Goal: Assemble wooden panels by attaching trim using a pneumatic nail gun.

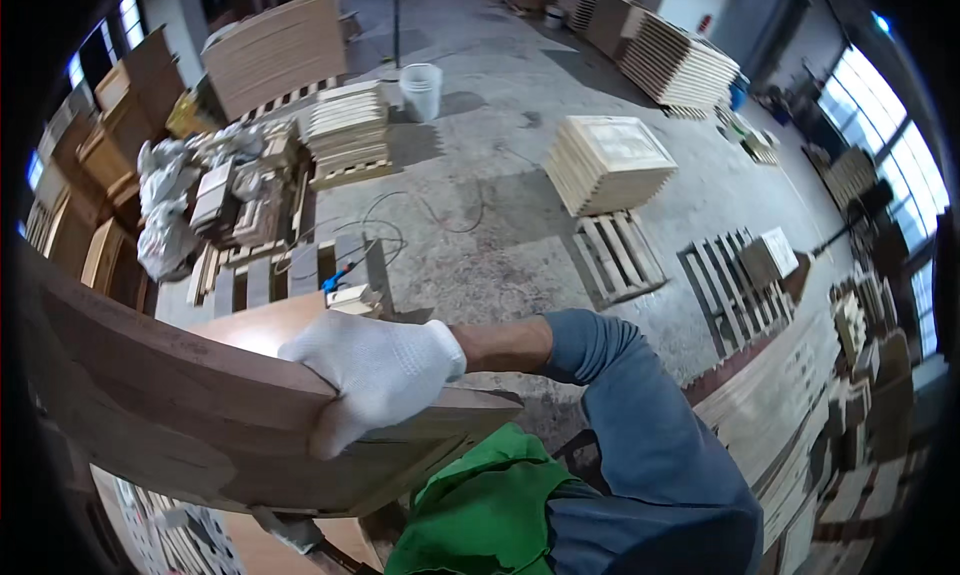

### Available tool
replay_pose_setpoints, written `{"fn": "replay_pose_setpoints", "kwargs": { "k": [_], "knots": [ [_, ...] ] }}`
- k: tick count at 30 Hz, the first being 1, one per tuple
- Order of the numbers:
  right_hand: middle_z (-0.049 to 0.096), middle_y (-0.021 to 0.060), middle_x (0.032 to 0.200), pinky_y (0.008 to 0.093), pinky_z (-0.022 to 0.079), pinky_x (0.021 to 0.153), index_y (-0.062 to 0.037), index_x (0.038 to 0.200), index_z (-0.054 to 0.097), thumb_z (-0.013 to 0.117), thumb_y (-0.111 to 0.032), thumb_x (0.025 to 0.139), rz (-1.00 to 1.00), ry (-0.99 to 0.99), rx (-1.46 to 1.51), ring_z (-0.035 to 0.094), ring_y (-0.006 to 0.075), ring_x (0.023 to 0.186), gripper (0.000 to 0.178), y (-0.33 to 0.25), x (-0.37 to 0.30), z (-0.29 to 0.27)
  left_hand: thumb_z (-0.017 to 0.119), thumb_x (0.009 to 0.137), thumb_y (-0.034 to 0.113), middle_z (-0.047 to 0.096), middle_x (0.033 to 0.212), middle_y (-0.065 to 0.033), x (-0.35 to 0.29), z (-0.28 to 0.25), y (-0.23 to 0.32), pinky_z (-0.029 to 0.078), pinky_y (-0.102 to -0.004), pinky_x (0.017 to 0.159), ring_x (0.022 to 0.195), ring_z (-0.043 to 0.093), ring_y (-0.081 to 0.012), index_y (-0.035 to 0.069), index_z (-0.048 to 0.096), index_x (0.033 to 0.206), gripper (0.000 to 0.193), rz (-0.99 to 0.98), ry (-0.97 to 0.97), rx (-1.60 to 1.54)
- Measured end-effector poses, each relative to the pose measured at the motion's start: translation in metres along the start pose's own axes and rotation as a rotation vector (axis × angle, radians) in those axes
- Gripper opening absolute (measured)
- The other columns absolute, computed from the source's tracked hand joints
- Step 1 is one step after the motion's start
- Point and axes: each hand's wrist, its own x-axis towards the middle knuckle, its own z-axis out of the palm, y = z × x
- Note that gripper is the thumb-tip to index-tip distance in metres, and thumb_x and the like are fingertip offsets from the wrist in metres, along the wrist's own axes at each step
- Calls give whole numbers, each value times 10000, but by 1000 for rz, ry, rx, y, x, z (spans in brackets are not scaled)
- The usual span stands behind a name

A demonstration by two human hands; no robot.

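One wooden panel [180,415], one gloved hand [375,375]

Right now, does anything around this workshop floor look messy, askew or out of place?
Yes. Loose cables snake across the bare concrete, crumpled grey wrapping is heaped over the timber pile at left, and one stack of wooden panels sits skewed, half off its pallet. The right hand grips the board normally.

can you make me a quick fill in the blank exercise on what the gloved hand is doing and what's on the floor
1. The right hand wears a ____ glove.
2. It grips the edge of a brown wooden ____.
3. On the concrete floor beyond stands a white ____.
4. The arm's sleeve is ____.

Missing words: white; panel; bucket; blue
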Motion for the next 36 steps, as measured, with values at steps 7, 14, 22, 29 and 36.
{"fn": "replay_pose_setpoints", "kwargs": {
  "k": [7,14,22,29,36],
  "knots": [
    [625,39,671,293,443,565,-5,794,617,724,-157,730,525,343,-177,496,167,555,196,-71,-176,-142,517,1024,520,610,1247,-150,38,214,-195,497,-420,960,1125,579,-250,19,553,1315,581,-31,-530,151],
    [609,65,671,330,456,588,28,826,633,707,-240,751,225,858,-500,497,205,579,287,-30,-273,-246,575,1024,454,565,1225,-159,-11,459,-317,547,-310,810,976,611,-220,15,439,1491,656,-194,-759,514],
    [631,112,731,343,474,633,35,826,634,691,-298,787,501,1089,-920,567,231,641,340,84,-314,-440,755,905,353,550,1142,-157,-169,841,-331,538,-367,796,914,587,-244,-6,470,1333,627,-410,-1451,619],
    [676,170,898,354,510,760,40,1073,669,722,-310,837,982,1187,-462,632,285,798,425,76,-343,-607,757,719,2,575,872,-184,-204,1017,-545,513,-329,689,810,590,-220,-119,518,1017,402,-519,-1241,640],
    [621,133,1300,266,519,946,11,1448,492,669,-472,968,1488,1547,-654,663,221,1066,703,180,-578,-695,650,774,-30,670,913,-163,-196,1177,-618,534,-290,690,754,647,-213,-86,616,1054,288,-1012,-1447,634]
  ]
}}
